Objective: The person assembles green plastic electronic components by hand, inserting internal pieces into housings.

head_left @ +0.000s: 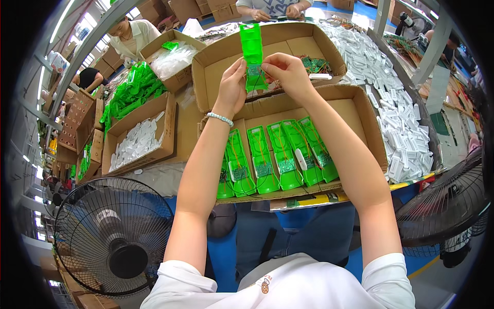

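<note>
My left hand is closed on the left edge of a green plastic housing, held upright above the cardboard trays. A small green circuit board sits in its lower part, with a thin dark wire by it. Against the board's right side, my right hand is closed in a pinch; what is between the fingertips is too small to make out. Below my forearms, a cardboard tray holds a row of several green housings with boards and orange wires. A white plastic piece lies on one of them.
Behind is another cardboard tray with circuit boards at its right. White plastic parts cover the table's right side. Leftward are a box of white pieces and piled green housings. Fans flank me; co-workers sit across.
</note>
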The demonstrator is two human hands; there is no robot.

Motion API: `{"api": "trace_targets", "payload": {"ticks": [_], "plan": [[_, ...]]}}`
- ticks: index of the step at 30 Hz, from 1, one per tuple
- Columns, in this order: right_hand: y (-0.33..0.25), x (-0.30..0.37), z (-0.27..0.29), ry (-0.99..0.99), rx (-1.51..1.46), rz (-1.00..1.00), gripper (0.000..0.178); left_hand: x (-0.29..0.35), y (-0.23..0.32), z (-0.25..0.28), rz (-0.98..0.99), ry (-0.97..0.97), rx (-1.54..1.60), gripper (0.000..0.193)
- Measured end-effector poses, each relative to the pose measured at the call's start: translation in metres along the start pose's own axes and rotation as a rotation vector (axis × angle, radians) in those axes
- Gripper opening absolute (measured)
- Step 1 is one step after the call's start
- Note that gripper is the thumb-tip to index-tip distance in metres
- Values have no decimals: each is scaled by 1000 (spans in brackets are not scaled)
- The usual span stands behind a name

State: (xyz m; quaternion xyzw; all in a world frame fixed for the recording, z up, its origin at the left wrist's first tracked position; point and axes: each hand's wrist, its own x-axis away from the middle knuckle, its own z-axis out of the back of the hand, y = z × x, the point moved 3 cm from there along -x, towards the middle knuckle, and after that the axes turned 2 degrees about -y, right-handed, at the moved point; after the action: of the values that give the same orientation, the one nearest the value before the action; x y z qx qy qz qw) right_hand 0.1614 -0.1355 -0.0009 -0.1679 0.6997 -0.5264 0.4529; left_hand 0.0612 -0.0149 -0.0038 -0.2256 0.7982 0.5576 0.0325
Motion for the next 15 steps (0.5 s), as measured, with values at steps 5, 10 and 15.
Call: {"api": "trace_targets", "payload": {"ticks": [5,10,15], "plan": [[4,1,-4,69,119,6,16,1,-1,4,-18,-39,-28,35],[3,5,-7,81,151,-70,17,0,2,0,-107,0,-14,35],[2,5,-6,131,165,-76,21,3,3,0,-189,6,-37,36]]}}
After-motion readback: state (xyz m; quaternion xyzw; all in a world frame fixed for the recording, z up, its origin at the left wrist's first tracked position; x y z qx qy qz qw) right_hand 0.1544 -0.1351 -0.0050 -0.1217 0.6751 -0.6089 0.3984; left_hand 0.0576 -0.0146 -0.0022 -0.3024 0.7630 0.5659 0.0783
